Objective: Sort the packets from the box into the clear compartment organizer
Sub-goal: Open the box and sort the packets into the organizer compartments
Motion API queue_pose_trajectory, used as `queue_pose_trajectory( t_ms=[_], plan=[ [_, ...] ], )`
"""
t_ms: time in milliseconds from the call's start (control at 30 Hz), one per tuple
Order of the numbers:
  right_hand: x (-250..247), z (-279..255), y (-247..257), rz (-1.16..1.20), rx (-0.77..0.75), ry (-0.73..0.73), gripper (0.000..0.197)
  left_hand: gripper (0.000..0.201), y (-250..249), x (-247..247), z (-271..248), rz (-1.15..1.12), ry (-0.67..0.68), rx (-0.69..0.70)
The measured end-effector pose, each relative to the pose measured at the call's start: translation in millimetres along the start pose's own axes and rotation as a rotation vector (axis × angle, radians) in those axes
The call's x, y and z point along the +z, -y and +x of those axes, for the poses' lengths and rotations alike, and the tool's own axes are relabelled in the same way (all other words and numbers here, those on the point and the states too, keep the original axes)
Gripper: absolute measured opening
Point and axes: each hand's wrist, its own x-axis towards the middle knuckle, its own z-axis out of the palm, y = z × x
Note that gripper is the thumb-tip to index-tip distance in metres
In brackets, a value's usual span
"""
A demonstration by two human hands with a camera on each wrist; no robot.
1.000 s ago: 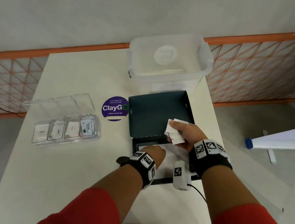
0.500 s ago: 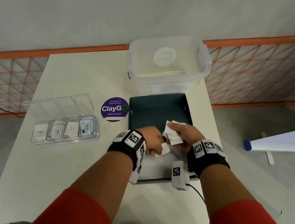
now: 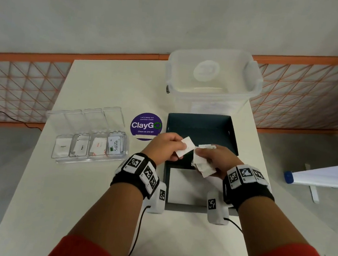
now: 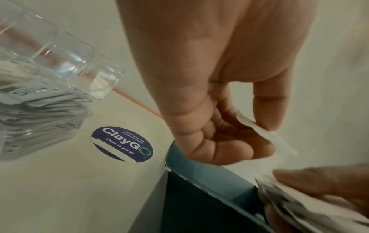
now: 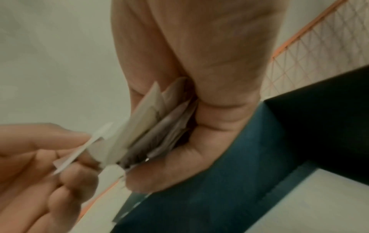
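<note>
A second ago my left hand was down in the dark teal cardboard box, palm on the white sheet at its bottom; now it is up over the box's left rim, its fingers pinching one small white paper packet pulled clear of the rest. My right hand has stayed above the box, fingers clamped round a fanned bundle of white packets. So I judge one packet is singled out and due to go to the clear plastic compartment organizer, which sits at nine o'clock from the box on the white counter, lids open.

Its four compartments already hold packets. The rightmost one reads "Stevia" beside a green mark; the others carry small dark or red print too fine to read. Between organizer and box lies a round purple sticker: "ClayGo", "Clean as you go", and above it, per the left wrist view, "Let's keep our pantries clean". I cannot make out any print on the pinched packet.
</note>
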Motion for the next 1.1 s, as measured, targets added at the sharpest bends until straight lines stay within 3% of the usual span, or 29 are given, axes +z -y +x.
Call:
queue_pose_trajectory(
  t_ms=[233,333,467,733,900,1100],
  plan=[
    [66,-13,35,0.171,-0.022,0.171,0.030,0.026,8,-42,-15,-0.171,-0.221,0.167],
    [105,-15,42,0.064,-0.124,0.223,0.033,0.023,14,-72,-22,-0.153,-0.296,0.190],
    [153,-10,39,-0.029,-0.191,0.160,0.030,0.018,33,-117,-36,-0.098,-0.342,0.226],
    [229,11,29,0.007,-0.168,0.121,0.026,0.036,72,-213,-58,-0.080,-0.463,0.184],
    [261,18,27,0.029,-0.164,0.136,0.027,0.033,84,-251,-60,0.027,-0.477,0.146],
    [275,21,26,0.055,-0.169,0.084,0.033,0.026,96,-243,-36,0.324,-0.356,0.146]
  ],
)
